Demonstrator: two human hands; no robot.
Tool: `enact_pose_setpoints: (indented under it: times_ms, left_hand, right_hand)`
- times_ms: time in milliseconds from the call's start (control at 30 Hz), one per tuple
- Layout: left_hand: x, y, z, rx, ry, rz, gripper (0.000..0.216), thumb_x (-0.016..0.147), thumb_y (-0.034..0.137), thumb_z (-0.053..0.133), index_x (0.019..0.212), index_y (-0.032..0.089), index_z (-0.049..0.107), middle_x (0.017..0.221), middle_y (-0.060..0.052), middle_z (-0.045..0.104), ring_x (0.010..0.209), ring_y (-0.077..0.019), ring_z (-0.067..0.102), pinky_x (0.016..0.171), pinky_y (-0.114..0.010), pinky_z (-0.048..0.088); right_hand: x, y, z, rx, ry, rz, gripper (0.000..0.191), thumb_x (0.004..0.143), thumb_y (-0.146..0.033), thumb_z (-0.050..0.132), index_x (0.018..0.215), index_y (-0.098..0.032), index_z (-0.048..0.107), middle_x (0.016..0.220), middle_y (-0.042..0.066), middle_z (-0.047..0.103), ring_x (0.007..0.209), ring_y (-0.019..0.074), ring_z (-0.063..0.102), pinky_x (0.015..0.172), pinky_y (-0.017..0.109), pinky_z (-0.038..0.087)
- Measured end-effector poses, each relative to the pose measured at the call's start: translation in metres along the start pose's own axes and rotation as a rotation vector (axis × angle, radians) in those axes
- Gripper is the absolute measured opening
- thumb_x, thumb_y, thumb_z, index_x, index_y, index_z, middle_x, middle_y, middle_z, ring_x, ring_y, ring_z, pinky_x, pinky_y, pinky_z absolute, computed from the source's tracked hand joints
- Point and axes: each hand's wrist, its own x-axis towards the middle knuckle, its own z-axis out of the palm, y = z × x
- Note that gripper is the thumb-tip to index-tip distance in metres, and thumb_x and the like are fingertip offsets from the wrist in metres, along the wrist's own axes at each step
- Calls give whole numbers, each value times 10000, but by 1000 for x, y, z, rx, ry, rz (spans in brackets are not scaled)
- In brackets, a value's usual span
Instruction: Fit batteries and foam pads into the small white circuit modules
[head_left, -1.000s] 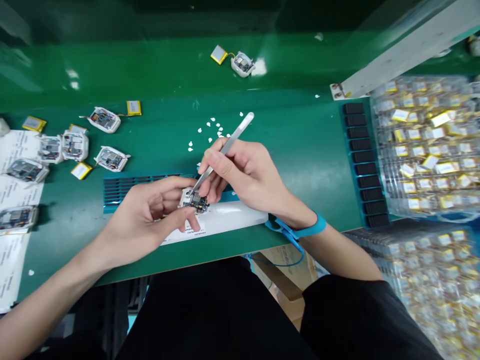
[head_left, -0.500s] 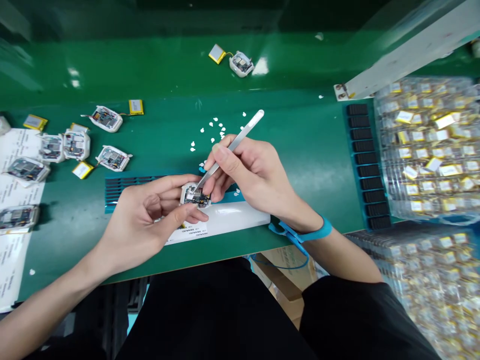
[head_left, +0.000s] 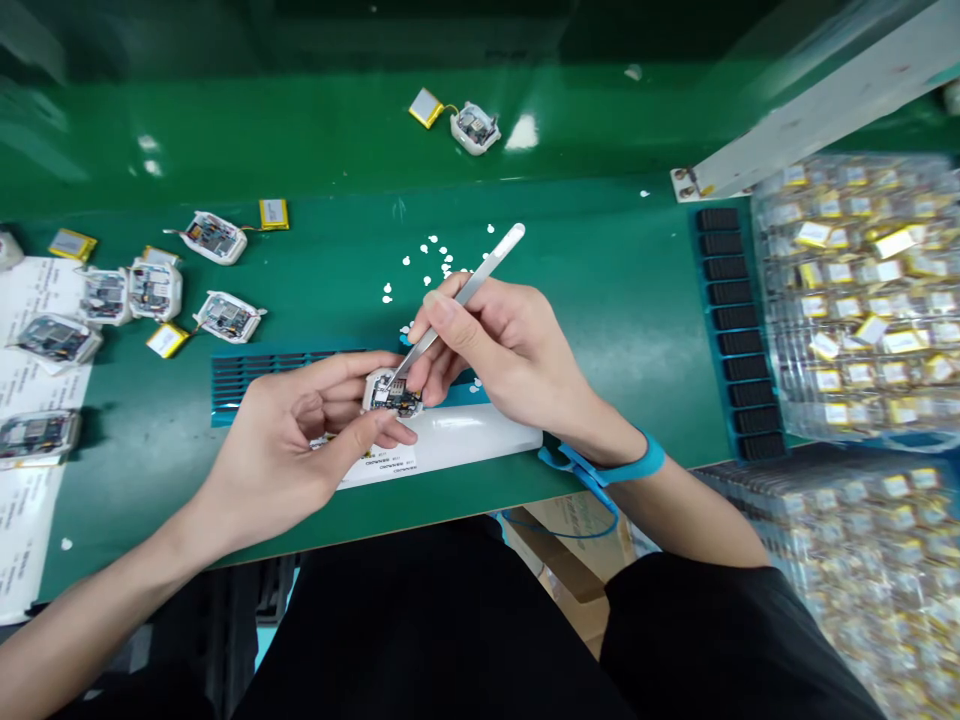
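Between its fingers and thumb, my left hand (head_left: 300, 430) grips a small white electronic device housing (head_left: 396, 397) whose open top bares a circuit board. My right hand (head_left: 499, 345) holds metal tweezers (head_left: 486, 268), slanted down to the left, with the tips at the board inside the housing. The tips' exact contact is too small to make out. Beneath both hands lies a white label sheet (head_left: 465, 445). Small white round stickers (head_left: 442, 250) are scattered on the green mat just beyond my right hand. A blue strap (head_left: 630, 465) circles my right wrist.
Several open housings (head_left: 229, 316) with yellow-edged batteries (head_left: 166, 340) lie at left, partly on a printed sheet (head_left: 30, 530). Another housing (head_left: 475, 128) sits at the back. A strip of black foam blocks (head_left: 724, 293), stacked clear trays of batteries (head_left: 862, 300) and a metal post (head_left: 810, 100) stand at right.
Hands, housing and tweezers keep nearly the same pose, the tweezers' tips still at the board. The rest of the view shifts very slightly.
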Motion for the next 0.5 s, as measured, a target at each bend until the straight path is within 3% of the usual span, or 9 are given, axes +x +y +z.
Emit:
enact_pose_setpoints:
  times_ms: [267, 500]
  left_hand:
    - [-4, -3, 1, 40, 30, 64, 291, 866, 115, 653, 1156, 123, 665, 852, -23, 811, 704, -192, 793, 641, -213, 679]
    - [-5, -8, 1, 128, 82, 87, 213, 883, 155, 651, 1092, 142, 686, 807, -24, 806, 678, -207, 789, 611, -231, 668]
  right_hand:
    - [0, 2, 1, 32, -14, -38, 347, 953, -506, 626, 864, -171, 598, 670, -13, 720, 522, 83, 686, 519, 158, 580]
    - [-5, 6, 7, 8, 7, -120, 317, 973, -478, 609, 892, -172, 594, 692, -16, 710, 547, 88, 696, 544, 174, 596]
